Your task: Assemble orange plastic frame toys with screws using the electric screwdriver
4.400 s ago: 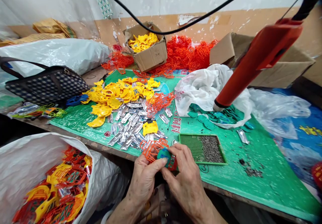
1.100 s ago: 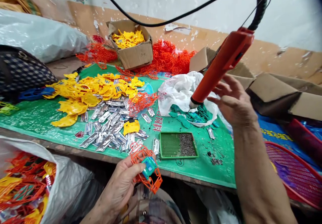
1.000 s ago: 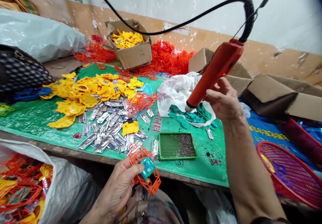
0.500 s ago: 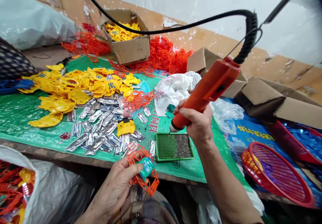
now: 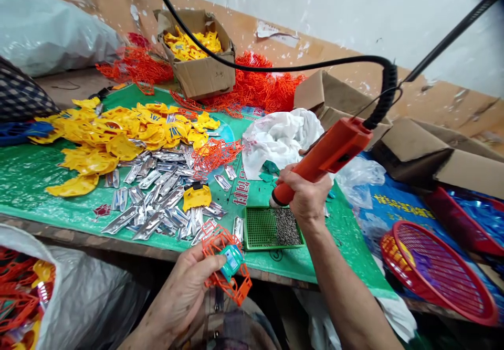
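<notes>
Nearest me, my left hand (image 5: 185, 292) is clamped on an orange frame (image 5: 226, 258) with a teal piece (image 5: 231, 260) seated in it — thumb on top, fingers underneath, held just off the near edge of the table. To the left of that hand a white sack (image 5: 66, 297) gapes, with orange and yellow parts showing at its mouth.

On the green mat (image 5: 35, 177) just beyond the frame sits a green tray (image 5: 260, 227), its right part covered with small dark screws (image 5: 286, 226). My right hand (image 5: 309, 195) is closed around the orange driver (image 5: 321, 158), whose tip points down over the tray's far edge; whether the tip touches the screws I cannot tell. A black coiled cord (image 5: 384, 101) runs up from the driver's back end.

Left of the tray lies a spread of silver blades (image 5: 157, 203), with one yellow piece (image 5: 197, 196) on top of them, and farther left a heap of yellow shells (image 5: 118, 135). Behind the driver is a crumpled white bag (image 5: 281, 137). At the right, off the mat, a red basket (image 5: 437, 271) lies tilted.

Farthest back — against the wall — stand a cardboard box (image 5: 200, 74) filled with yellow parts and a tangle of orange frames beside it.
</notes>
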The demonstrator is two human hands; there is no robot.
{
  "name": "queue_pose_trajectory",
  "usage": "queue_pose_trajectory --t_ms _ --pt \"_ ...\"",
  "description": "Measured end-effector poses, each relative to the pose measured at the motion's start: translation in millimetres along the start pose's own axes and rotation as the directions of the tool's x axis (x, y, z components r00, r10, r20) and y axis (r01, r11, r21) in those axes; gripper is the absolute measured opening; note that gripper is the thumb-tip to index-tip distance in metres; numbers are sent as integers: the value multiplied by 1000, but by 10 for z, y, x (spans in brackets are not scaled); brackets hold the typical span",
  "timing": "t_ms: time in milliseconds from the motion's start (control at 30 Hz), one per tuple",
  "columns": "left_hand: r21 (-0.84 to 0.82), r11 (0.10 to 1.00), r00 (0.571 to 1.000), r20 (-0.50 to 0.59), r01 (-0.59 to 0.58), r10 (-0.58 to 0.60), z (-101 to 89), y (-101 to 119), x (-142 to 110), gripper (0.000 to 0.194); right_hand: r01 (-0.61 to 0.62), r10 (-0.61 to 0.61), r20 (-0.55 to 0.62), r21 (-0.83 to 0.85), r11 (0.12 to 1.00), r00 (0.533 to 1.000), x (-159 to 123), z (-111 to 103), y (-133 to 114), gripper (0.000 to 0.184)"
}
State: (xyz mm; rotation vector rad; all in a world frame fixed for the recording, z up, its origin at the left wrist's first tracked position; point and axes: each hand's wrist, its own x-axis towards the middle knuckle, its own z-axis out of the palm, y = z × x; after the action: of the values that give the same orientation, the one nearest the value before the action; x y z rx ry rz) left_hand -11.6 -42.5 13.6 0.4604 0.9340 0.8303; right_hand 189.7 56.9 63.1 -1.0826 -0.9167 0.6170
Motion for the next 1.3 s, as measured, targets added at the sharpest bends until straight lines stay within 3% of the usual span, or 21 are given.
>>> queue_pose_trajectory --t_ms 300,967,1100,1300 --pt "-7 1000 1000 -3 6 -6 13 -12 8 27 35 -34 25 -33 999 999 -9 -39 61 23" --pt "-75 997 1000 0 -4 4 92 17 -2 27 56 -55 24 -50 997 998 -30 -51 93 46" --pt "-75 997 1000 12 -5 6 104 20 2 23 67 -67 38 9 998 997 -18 -64 -26 45" --pt "-75 997 999 3 -36 37 106 1 8 20 39 -54 119 122 992 991 -179 -47 -409 30"
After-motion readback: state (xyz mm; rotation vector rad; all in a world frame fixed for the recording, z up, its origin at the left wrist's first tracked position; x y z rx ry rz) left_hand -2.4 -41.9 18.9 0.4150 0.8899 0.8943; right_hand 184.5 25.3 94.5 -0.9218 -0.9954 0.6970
